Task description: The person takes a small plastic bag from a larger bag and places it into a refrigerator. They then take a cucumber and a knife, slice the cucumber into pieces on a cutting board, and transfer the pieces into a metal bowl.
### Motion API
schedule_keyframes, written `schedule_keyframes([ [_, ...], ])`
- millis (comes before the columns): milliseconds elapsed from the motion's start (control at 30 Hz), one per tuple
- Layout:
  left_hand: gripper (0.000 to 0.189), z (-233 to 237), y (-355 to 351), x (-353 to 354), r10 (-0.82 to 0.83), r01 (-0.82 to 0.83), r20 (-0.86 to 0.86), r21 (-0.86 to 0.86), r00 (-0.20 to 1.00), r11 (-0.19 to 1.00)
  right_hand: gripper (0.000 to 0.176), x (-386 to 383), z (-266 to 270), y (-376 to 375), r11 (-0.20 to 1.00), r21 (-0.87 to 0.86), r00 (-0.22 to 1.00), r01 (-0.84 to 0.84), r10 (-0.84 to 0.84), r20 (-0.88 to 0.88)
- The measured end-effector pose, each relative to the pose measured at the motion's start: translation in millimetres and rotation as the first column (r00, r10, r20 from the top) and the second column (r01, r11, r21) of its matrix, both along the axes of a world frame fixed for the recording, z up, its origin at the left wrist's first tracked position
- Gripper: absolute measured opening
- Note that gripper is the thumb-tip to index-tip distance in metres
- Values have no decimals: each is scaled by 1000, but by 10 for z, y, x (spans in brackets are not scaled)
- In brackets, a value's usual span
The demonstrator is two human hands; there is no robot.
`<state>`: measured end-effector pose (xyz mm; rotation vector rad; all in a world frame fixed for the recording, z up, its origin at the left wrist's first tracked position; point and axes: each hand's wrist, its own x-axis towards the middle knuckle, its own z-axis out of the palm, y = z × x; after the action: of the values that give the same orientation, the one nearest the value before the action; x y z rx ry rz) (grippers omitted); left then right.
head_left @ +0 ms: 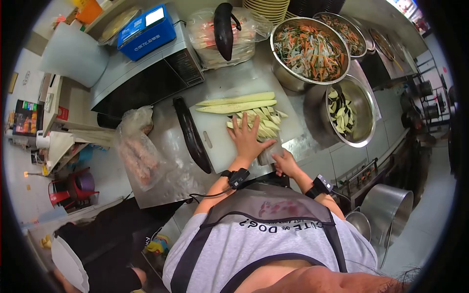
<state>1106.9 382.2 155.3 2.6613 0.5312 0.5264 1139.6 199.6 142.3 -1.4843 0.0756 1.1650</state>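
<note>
My left hand (pixel 246 140) lies with fingers spread over a pile of cut eggplant pieces (pixel 268 128) on the white cutting board (pixel 222 151). In my right hand (pixel 288 164) is a cleaver, its broad blade (pixel 268 156) low over the board's near right edge, beside my left thumb; the handle is mostly hidden by my fingers. Two long pale eggplant strips (pixel 236 105) lie just beyond the pile. A whole dark eggplant (pixel 191 134) rests along the board's left side. To the right, a steel bowl (pixel 367 128) holds more eggplant pieces (pixel 343 113).
A deep steel pot (pixel 288 80) of shredded vegetables stands at the back right. Another eggplant (pixel 223 34) lies on a plastic-wrapped bundle (pixel 200 51). At left are a microwave (pixel 151 80), a blue box (pixel 146 36) and a bagged item (pixel 137 156). Another person (pixel 102 244) is at lower left.
</note>
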Motion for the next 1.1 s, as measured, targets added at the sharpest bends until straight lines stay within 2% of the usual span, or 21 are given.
schedule_keyframes([
  [67, 95, -75, 17, 23, 39, -38, 50, -15, 998, 999, 19, 46, 50, 137, 998, 18, 998, -56, 56, 0],
  [133, 93, -175, 28, 11, 66, -64, 92, -30, 994, 998, 20, 68, 173, 218, 983, 3, 981, -183, 182, 69],
  [200, 86, -213, 33, -33, 95, -81, 217, -74, 971, 994, 20, 125, 278, 248, 972, 18, 967, -233, 230, 110],
  [233, 86, -198, 22, -41, 96, -84, 210, -66, 973, 994, 21, 143, 296, 255, 961, 31, 952, -273, 266, 154],
  [267, 85, -178, 14, -51, 105, -96, 275, -45, 956, 994, 21, 155, 287, 233, 961, 41, 953, -274, 266, 146],
  [300, 83, -107, 1, -64, 110, -109, 341, -23, 934, 994, 23, 176, 304, 203, 950, 18, 935, -311, 303, 182],
  [367, 83, 75, -57, -66, 105, -117, 364, 12, 925, 993, 25, 219, 397, 151, 938, 6, 913, -347, 336, 234],
  [467, 81, 498, -220, 10, 86, -130, 420, 77, 903, 989, 24, 309, 860, -10, 929, -35, 872, -367, 357, 335],
  [567, 80, 915, -503, 288, 18, -85, 491, 114, 871, 990, 24, 433, 1174, -351, 952, -42, 876, -303, 295, 380],
  [633, 79, 1145, -724, 564, -83, -8, 555, 158, 828, 987, 26, 546, 1432, -628, 975, 30, 855, -218, 176, 488],
  [700, 79, 1378, -978, 874, -209, 114, 599, 193, 773, 975, 29, 634, 1581, -946, 996, 5, 872, -89, 76, 483],
  [800, 82, 1546, -1477, 1264, -284, 310, 590, 59, 756, 949, 27, 735, 1888, -1426, 997, 3, 833, 71, -61, 551],
  [900, 79, 1400, -1916, 1673, -282, 468, 612, -166, 739, 868, 20, 844, 2038, -1836, 977, -143, 763, 160, -30, 646],
  [933, 67, 1314, -2009, 1797, -243, 479, 630, -234, 737, 846, 16, 865, 2113, -1947, 951, -242, 732, 191, 26, 681],
  [967, 67, 1165, -2032, 1896, -240, 481, 634, -237, 735, 844, 14, 878, 2184, -2053, 914, -337, 702, 227, 86, 707],
  [1000, 60, 988, -2050, 1993, -213, 455, 593, -294, 777, 840, 15, 888, 2214, -2151, 894, -368, 649, 256, 123, 751],
  [1033, 53, 950, -2076, 2032, -190, 428, 545, -349, 816, 834, 15, 900, 2200, -2240, 891, -372, 652, 260, 122, 749],
  [1100, 39, 874, -1976, 1996, -200, 410, 529, -315, 825, 856, 15, 905, 2148, -2398, 839, -404, 573, 364, 141, 808],
])
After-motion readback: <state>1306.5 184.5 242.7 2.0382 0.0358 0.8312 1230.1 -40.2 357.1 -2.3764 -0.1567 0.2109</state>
